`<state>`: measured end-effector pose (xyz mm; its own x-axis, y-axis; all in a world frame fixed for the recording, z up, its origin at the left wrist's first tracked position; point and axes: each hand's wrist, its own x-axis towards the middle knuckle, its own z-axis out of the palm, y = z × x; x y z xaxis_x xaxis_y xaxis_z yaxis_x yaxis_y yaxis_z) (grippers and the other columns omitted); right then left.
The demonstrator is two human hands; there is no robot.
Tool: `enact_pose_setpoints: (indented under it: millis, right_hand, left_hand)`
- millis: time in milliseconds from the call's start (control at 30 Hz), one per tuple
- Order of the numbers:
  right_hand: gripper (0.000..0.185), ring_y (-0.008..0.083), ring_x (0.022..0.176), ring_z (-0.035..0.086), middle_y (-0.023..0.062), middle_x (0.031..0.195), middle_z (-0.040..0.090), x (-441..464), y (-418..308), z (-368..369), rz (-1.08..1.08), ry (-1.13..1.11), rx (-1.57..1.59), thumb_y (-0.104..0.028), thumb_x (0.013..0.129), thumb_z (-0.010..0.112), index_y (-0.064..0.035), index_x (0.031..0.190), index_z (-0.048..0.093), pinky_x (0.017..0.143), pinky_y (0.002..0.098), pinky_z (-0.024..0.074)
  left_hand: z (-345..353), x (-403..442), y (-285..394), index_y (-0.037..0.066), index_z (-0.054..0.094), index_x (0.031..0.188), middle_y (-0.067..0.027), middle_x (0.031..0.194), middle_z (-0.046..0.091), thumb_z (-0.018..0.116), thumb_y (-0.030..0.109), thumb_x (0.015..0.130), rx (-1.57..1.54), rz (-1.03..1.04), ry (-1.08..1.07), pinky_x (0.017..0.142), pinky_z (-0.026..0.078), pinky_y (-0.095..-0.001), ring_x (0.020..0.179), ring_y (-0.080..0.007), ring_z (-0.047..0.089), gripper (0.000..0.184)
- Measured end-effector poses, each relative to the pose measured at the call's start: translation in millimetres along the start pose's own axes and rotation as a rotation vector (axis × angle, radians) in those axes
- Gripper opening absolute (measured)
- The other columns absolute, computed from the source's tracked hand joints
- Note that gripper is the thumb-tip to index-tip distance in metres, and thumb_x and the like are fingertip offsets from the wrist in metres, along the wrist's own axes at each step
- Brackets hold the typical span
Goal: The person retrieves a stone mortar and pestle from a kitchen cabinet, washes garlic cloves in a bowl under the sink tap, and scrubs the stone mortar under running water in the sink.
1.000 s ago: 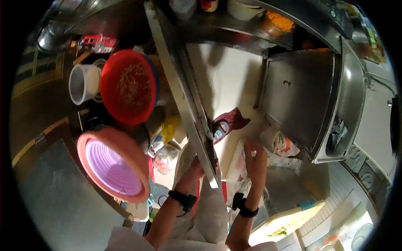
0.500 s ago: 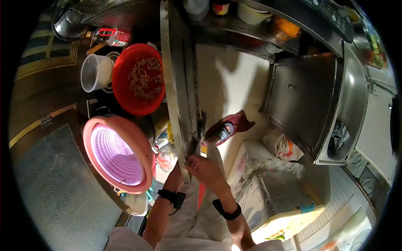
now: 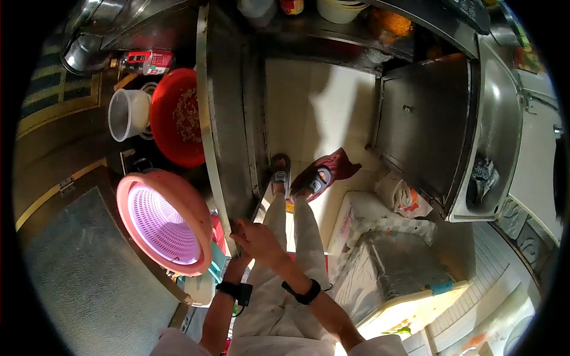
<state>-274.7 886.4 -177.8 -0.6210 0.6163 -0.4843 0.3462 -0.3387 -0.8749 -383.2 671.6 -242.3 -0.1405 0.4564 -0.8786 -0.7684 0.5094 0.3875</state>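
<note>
My right hand is closed on the near end of a long dark metal panel, which looks like a cabinet door. Below it, my left hand sits close to the same end; its fingers are hidden behind the panel's edge and my right hand. Each wrist wears a black strap. On the panel's left side are a red basin with small pale pieces in it and a pink basin holding a purple-lit colander.
A clear plastic tub and a red-labelled bottle are at upper left. To the right are a dark metal door with a knob, a steel sink and a plastic-covered box. My feet stand on the pale floor.
The panel has swung to the left with my hands, now covering more of the red basin. More of the floor, my legs and both shoes show. The view has shifted slightly.
</note>
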Motion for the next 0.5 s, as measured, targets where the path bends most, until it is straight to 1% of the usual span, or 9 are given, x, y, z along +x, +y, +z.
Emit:
enact_pose_setpoints:
  millis: [67, 200, 267, 300, 333, 400, 433, 467, 500]
  right_hand:
    - [0.037, 0.0365, 0.083, 0.065, 0.0177, 0.088, 0.067, 2, -6, -1, 0.01, 0.002, -0.033, -0.028, 0.088, 0.063, -0.0043, 0.114, 0.053, 0.071, 0.045, 0.0509]
    - [0.036, 0.0376, 0.081, 0.064, 0.0179, 0.088, 0.066, 7, -9, 0, 0.016, -0.003, -0.063, -0.029, 0.089, 0.062, -0.0041, 0.113, 0.053, 0.071, 0.0461, 0.0505]
    - [0.035, 0.0383, 0.08, 0.064, 0.0177, 0.087, 0.065, 8, -21, -10, -0.039, -0.013, -0.045, -0.029, 0.088, 0.062, -0.0044, 0.111, 0.053, 0.069, 0.0473, 0.05]
    - [0.035, 0.0385, 0.081, 0.064, 0.018, 0.086, 0.065, 13, -20, -10, 0.048, -0.145, -0.1, -0.03, 0.088, 0.062, -0.0043, 0.112, 0.055, 0.07, 0.0475, 0.0505]
    - [0.035, 0.0385, 0.081, 0.064, 0.018, 0.086, 0.065, 14, -18, -12, 0.051, -0.138, -0.101, -0.03, 0.088, 0.062, -0.0043, 0.112, 0.055, 0.07, 0.0475, 0.0505]
    - [0.036, 0.0363, 0.082, 0.065, 0.0167, 0.085, 0.065, 18, -21, -23, -0.069, -0.234, -0.343, -0.03, 0.088, 0.062, -0.0045, 0.113, 0.057, 0.07, 0.0458, 0.0521]
    - [0.035, 0.0325, 0.083, 0.066, 0.0137, 0.086, 0.067, 23, -27, -41, -0.024, -0.361, -0.461, -0.029, 0.088, 0.062, -0.0069, 0.115, 0.059, 0.069, 0.0437, 0.0535]
    - [0.034, 0.0314, 0.082, 0.067, 0.0124, 0.088, 0.067, 28, -17, -56, -0.088, -0.295, -0.432, -0.029, 0.088, 0.061, -0.0081, 0.115, 0.06, 0.07, 0.0432, 0.0535]
    - [0.033, 0.0302, 0.082, 0.067, 0.011, 0.09, 0.068, 33, 0, -71, -0.154, -0.232, -0.402, -0.029, 0.088, 0.061, -0.0092, 0.114, 0.061, 0.07, 0.0428, 0.0535]
  left_hand:
    - [9, -3, -12, 0.002, 0.048, 0.129, -0.0188, 0.108, 0.062, 0.055, 0.034, 0.096, 0.007, 0.0, -0.001, 0.087, 0.052, -0.0431, 0.097, -0.0298, 0.063, 0.046]
    - [39, 12, -43, 0.002, 0.049, 0.128, -0.0188, 0.108, 0.062, 0.055, 0.033, 0.096, 0.027, -0.003, -0.024, 0.087, 0.052, -0.043, 0.097, -0.0296, 0.063, 0.045]
    - [60, 29, -58, 0.002, 0.049, 0.128, -0.0188, 0.108, 0.062, 0.055, 0.033, 0.096, 0.04, 0.003, -0.05, 0.087, 0.052, -0.043, 0.097, -0.0296, 0.064, 0.045]
    - [75, 40, -63, 0.003, 0.049, 0.128, -0.0188, 0.108, 0.062, 0.055, 0.033, 0.096, 0.051, 0.003, -0.052, 0.087, 0.052, -0.0429, 0.097, -0.0296, 0.064, 0.044]
    - [89, 52, -68, 0.003, 0.049, 0.128, -0.0188, 0.108, 0.062, 0.055, 0.033, 0.096, 0.071, -0.002, -0.046, 0.087, 0.052, -0.0429, 0.097, -0.0295, 0.064, 0.044]
    - [120, 83, -69, 0.003, 0.049, 0.126, -0.0175, 0.106, 0.062, 0.054, 0.031, 0.097, 0.137, -0.044, -0.002, 0.087, 0.052, -0.0414, 0.096, -0.0282, 0.063, 0.041]
    - [145, 104, -65, 0.004, 0.05, 0.125, -0.0163, 0.104, 0.062, 0.053, 0.029, 0.097, 0.203, -0.085, 0.049, 0.087, 0.052, -0.0398, 0.095, -0.0269, 0.063, 0.037]
    - [162, 119, -63, 0.005, 0.051, 0.124, -0.0151, 0.102, 0.062, 0.052, 0.027, 0.098, 0.269, -0.126, 0.104, 0.087, 0.052, -0.0383, 0.095, -0.0255, 0.063, 0.034]
    - [167, 133, -69, 0.004, 0.052, 0.121, -0.0137, 0.1, 0.062, 0.052, 0.027, 0.098, 0.051, -0.036, -0.022, 0.086, 0.051, -0.0375, 0.095, -0.0247, 0.063, 0.032]
